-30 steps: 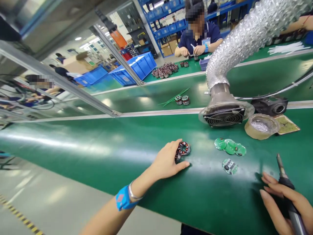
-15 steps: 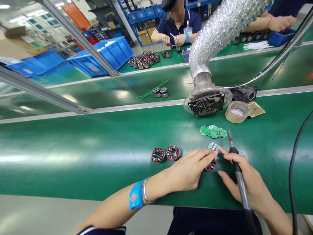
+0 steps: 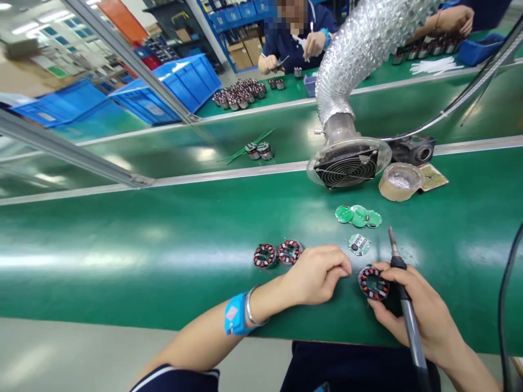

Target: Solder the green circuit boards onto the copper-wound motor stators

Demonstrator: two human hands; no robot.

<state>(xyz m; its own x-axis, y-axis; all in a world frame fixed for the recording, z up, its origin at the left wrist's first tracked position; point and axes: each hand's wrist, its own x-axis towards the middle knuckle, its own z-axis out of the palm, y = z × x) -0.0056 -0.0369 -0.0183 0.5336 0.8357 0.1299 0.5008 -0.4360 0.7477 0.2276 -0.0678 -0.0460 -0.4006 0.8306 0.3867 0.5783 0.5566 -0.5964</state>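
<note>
In the head view, my right hand [image 3: 420, 305] is closed around a soldering iron [image 3: 409, 321], its tip pointing up and away from me. The thumb and fingertips of that hand also grip a motor stator [image 3: 373, 283], a ring with red and white segments. My left hand [image 3: 321, 275] is to its left, fingers curled and pressed together; whatever they might hold is hidden. Just beyond the gripped stator lies a round circuit board [image 3: 359, 245] with pale parts on top. Two more stators, one on the left [image 3: 265, 255] and one [image 3: 290, 252] beside my left hand, rest on the bench.
Overlapping green round boards [image 3: 358, 216] lie farther back. A fume extractor [image 3: 347, 166] hangs over the bench, next to a tub of solder bits [image 3: 400, 182]. A black cable [image 3: 504, 294] runs down the right. Across the line, a co-worker [image 3: 300, 41] handles small parts.
My left hand has drawn back from the circuit board, which now lies uncovered. My right hand has taken hold of the stator, which has shifted right and toward me.
</note>
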